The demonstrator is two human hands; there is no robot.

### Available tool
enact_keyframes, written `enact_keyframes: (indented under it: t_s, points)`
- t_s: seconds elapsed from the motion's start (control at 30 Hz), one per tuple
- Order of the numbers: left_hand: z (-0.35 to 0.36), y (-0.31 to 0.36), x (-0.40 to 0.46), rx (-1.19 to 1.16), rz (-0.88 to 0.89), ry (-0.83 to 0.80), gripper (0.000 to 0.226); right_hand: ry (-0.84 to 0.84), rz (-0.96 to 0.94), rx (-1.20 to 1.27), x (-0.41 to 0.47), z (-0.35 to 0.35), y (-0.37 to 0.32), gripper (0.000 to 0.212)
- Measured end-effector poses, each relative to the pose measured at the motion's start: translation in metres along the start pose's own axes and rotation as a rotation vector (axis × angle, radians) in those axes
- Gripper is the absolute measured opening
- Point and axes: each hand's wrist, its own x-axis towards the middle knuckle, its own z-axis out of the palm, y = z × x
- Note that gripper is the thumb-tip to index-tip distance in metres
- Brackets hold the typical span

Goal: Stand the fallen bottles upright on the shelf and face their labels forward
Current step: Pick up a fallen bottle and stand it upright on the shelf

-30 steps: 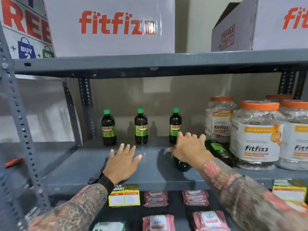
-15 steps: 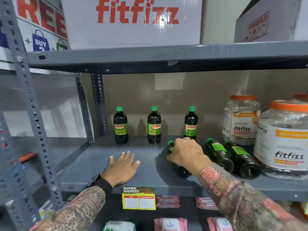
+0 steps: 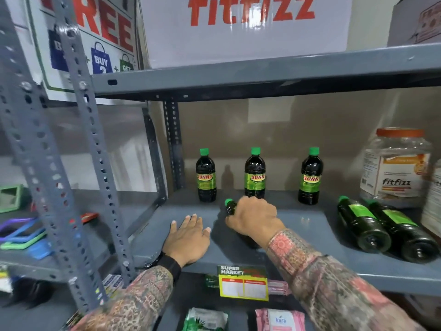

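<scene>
Three dark bottles with green caps stand upright at the back of the grey shelf (image 3: 298, 225), at left (image 3: 206, 177), middle (image 3: 254, 175) and right (image 3: 311, 177), their SUNNY labels facing me. My right hand (image 3: 254, 217) is shut on a fallen bottle (image 3: 229, 206) lying on the shelf; only its green cap and neck show past my fingers. My left hand (image 3: 188, 237) rests flat and open on the shelf beside it, holding nothing. Two more fallen bottles (image 3: 362, 223) (image 3: 403, 231) lie side by side at the right, caps pointing away from me.
A large fitfizz jar (image 3: 396, 168) with an orange lid stands at the back right. A fitfizz carton (image 3: 245, 27) sits on the upper shelf. Perforated grey uprights (image 3: 93, 144) stand at left. A price tag (image 3: 242, 281) hangs off the front edge, packets below.
My right hand has closed around the fallen bottle and moved it leftward along the shelf. The view has swung left and closer. My left hand has stayed flat on the shelf.
</scene>
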Motion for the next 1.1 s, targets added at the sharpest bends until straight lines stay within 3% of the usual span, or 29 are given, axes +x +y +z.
enact_keyframes:
  t_s: [0.13,0.23,0.33,0.43,0.53,0.6,0.8,0.9,1.0,1.1]
  points:
    - [-0.002,-0.001,-0.004,-0.006,0.003,-0.006,0.067,-0.029,0.067,-0.021,0.002,0.008,-0.003,0.08]
    - [-0.002,0.0,-0.007,-0.038,0.001,0.004,0.067,-0.043,0.002,0.106,0.008,0.013,0.003,0.075]
    - [-0.003,0.001,-0.007,-0.054,-0.003,0.011,0.066,0.006,-0.086,0.261,0.016,0.016,0.004,0.087]
    - [-0.002,-0.001,-0.006,-0.067,-0.016,0.034,0.064,0.075,-0.088,0.587,0.022,0.023,-0.007,0.091]
    - [-0.002,-0.001,-0.008,-0.079,-0.044,0.06,0.063,0.064,-0.081,1.083,0.035,0.042,-0.012,0.075]
    - [-0.002,-0.001,-0.007,-0.078,-0.045,0.066,0.062,0.02,-0.12,1.267,0.04,0.051,-0.014,0.069]
    - [-0.001,-0.003,-0.003,-0.074,-0.036,0.07,0.062,-0.049,-0.179,1.334,0.049,0.059,-0.009,0.065]
    - [-0.001,-0.002,-0.004,-0.079,-0.038,0.073,0.061,-0.009,-0.167,1.21,0.047,0.061,-0.008,0.068]
    - [0.0,-0.002,-0.004,-0.08,-0.042,0.077,0.061,0.081,-0.169,1.036,0.047,0.066,-0.01,0.088]
    - [0.002,-0.003,-0.004,-0.069,-0.043,0.075,0.061,0.111,-0.163,1.039,0.045,0.063,-0.008,0.087]
